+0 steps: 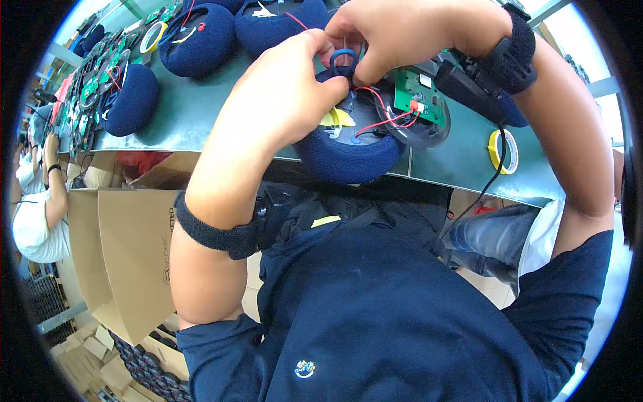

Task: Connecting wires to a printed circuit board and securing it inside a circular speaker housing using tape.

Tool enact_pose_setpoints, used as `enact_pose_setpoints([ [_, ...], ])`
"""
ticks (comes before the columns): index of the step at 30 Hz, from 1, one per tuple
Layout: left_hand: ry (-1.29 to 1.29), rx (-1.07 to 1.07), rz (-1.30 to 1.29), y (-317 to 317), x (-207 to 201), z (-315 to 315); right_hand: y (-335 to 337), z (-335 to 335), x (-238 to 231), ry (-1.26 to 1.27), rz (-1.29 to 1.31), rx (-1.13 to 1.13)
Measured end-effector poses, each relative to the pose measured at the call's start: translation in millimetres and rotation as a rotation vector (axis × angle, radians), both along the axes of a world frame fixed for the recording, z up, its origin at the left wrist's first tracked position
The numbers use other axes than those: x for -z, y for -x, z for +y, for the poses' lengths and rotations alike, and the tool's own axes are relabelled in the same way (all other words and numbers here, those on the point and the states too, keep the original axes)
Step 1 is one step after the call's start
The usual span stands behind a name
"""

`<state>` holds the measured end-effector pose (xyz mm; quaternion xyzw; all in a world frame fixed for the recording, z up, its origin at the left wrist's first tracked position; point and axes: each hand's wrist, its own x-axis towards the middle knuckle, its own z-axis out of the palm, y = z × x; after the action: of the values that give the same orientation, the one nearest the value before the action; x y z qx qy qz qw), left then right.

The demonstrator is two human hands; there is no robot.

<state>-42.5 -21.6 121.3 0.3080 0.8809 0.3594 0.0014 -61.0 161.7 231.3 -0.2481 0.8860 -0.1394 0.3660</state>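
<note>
Above a navy fabric-covered round speaker shell (351,164), both my hands meet at a small loop of blue cord (342,59). My left hand (288,84) is closed, its thumb and fingers pinching the cord from the left. From the right, my right hand (395,33) pinches the same loop. The speaker lies with its open grey side up, and a piece of yellow tape (339,118) shows inside. Red and black wires run from it to a green circuit board (420,97) on a dark translucent round cover (435,134). My fingers partly hide the cord's lower end.
More navy speaker shells (196,43) stand along the far side of the green table (181,110). Several circuit boards (87,94) pile up at the left. Yellow tape rolls (504,151) lie around. An open cardboard box (134,254) stands below left, near another person's arm (57,187).
</note>
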Motion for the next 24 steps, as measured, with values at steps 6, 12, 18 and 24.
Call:
enact_pose_setpoints([
  [6, -0.023, -0.050, 0.068, -8, 5, 3, 13, 24, 9, 0.158, -0.249, 0.056],
  [12, -0.239, 0.112, -0.234, 3, 19, 1, -3, 25, 19, 0.177, -0.206, 0.188],
  [18, -0.334, 0.144, -0.374, -1, 17, -4, -8, 29, 21, 0.229, -0.241, 0.262],
  [24, -0.424, 0.246, -0.412, 10, 24, -1, -6, 25, 17, 0.263, -0.157, 0.228],
])
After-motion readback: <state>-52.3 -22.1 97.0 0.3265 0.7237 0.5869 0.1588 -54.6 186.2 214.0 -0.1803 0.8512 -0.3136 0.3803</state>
